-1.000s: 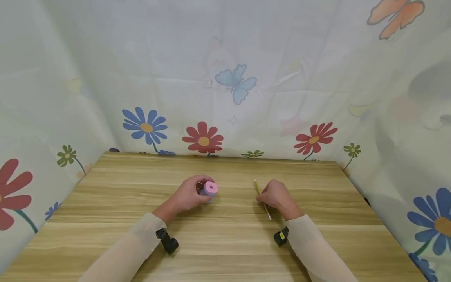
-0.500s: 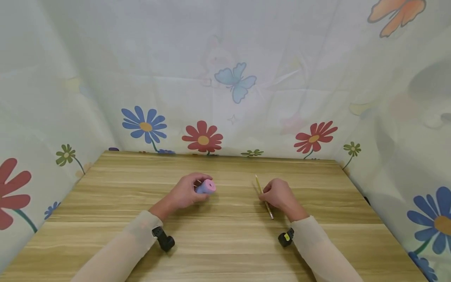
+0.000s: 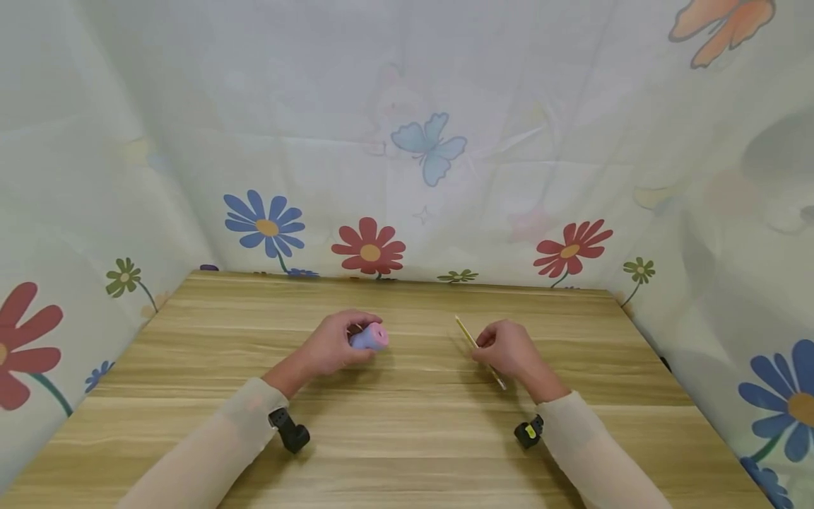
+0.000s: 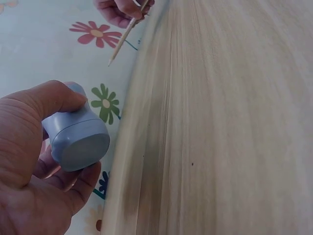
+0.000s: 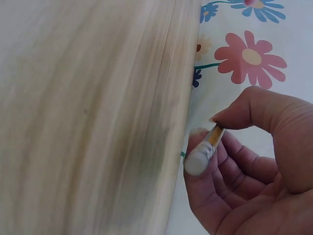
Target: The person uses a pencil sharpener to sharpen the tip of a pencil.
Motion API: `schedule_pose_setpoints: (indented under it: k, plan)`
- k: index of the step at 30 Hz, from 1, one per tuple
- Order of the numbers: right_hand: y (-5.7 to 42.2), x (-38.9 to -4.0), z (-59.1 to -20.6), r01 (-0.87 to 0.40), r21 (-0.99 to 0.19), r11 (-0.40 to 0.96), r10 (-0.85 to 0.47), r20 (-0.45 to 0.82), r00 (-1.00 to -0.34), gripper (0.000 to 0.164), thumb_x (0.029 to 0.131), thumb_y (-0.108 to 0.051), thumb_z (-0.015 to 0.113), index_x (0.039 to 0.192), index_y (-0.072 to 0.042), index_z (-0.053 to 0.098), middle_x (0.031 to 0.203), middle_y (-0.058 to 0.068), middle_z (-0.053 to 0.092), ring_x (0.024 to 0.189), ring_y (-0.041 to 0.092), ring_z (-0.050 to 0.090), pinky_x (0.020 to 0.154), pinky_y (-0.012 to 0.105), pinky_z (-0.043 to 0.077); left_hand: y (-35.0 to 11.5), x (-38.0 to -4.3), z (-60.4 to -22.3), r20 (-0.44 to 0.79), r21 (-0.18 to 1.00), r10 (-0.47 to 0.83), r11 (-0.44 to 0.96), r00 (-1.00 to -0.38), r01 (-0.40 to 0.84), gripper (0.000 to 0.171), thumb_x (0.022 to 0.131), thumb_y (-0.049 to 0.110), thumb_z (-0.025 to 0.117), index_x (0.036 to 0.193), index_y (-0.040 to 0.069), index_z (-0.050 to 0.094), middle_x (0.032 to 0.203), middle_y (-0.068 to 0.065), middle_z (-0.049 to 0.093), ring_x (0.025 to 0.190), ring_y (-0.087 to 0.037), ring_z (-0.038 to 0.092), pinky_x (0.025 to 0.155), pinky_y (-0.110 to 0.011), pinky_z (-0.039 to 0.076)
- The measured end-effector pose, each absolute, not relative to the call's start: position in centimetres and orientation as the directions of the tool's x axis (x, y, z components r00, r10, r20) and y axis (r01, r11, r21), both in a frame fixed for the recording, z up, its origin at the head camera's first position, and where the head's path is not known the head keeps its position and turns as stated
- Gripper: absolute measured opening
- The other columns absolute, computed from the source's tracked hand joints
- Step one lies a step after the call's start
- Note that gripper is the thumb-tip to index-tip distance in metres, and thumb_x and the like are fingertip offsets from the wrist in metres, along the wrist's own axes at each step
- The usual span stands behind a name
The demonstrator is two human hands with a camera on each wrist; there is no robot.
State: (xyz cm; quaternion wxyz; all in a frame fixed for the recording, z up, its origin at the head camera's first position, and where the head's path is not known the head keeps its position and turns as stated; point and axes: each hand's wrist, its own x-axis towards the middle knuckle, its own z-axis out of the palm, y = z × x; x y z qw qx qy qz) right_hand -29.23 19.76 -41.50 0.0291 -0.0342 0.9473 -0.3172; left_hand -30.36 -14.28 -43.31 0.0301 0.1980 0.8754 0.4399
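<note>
My left hand (image 3: 329,346) grips a small pencil sharpener (image 3: 367,338), blue with a pink end that has a dark hole. That pink end is tilted toward the right, while the left wrist view shows the smooth blue base (image 4: 84,147) between thumb and fingers. To the right, my right hand (image 3: 509,348) pinches a yellow pencil (image 3: 466,331) between thumb and fingertips. Its point slants up and left, toward the far edge. In the right wrist view the pencil's white eraser end (image 5: 197,162) faces the camera. A gap separates pencil and sharpener.
Both hands are over a wood-grain table (image 3: 407,438). A pale cloth with printed flowers and butterflies (image 3: 305,106) hangs behind it and along both sides. Each wrist wears a small black camera on a strap (image 3: 294,433).
The sharpener has tipped over, its pink end turning from upward to rightward. My right hand has shifted slightly right, and the pencil has risen and now slants more to the left.
</note>
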Motion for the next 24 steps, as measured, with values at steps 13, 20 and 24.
schedule_pose_setpoints:
  k: [13, 20, 24]
  plan:
    - [20.3, -28.4, -40.8, -0.177, -0.664, 0.726, -0.188, 0.055, -0.981, 0.017, 0.084, -0.009, 0.08, 0.096, 0.002, 0.074, 0.083, 0.008, 0.072, 0.069, 0.014, 0.064, 0.06, 0.029, 0.055, -15.2, -30.0, -42.4, 0.118, 0.778, 0.394, 0.534, -0.912, 0.331, 0.055, 0.083, 0.012, 0.084, 0.135, 0.017, 0.066, 0.131, -0.005, 0.066, 0.113, -0.027, 0.061, 0.1, -0.053, 0.053]
    - [20.7, -28.1, -40.4, -0.205, -0.725, 0.658, -0.254, 0.043, -0.966, 0.016, 0.084, -0.002, 0.075, 0.097, 0.005, 0.072, 0.082, 0.009, 0.071, 0.066, 0.017, 0.067, 0.059, 0.03, 0.057, -15.5, -29.9, -42.0, 0.143, 0.742, 0.439, 0.546, -0.887, 0.389, 0.055, 0.082, 0.015, 0.086, 0.135, 0.017, 0.068, 0.125, -0.002, 0.067, 0.108, -0.023, 0.061, 0.095, -0.048, 0.055]
    - [20.9, -28.0, -40.1, -0.231, -0.737, 0.635, -0.285, 0.054, -0.957, 0.015, 0.084, 0.0, 0.072, 0.097, 0.006, 0.073, 0.082, 0.009, 0.071, 0.068, 0.016, 0.067, 0.06, 0.03, 0.058, -15.7, -29.7, -41.7, 0.138, 0.738, 0.446, 0.549, -0.884, 0.392, 0.057, 0.083, 0.018, 0.086, 0.137, 0.015, 0.067, 0.127, -0.003, 0.067, 0.108, -0.024, 0.061, 0.094, -0.047, 0.056]
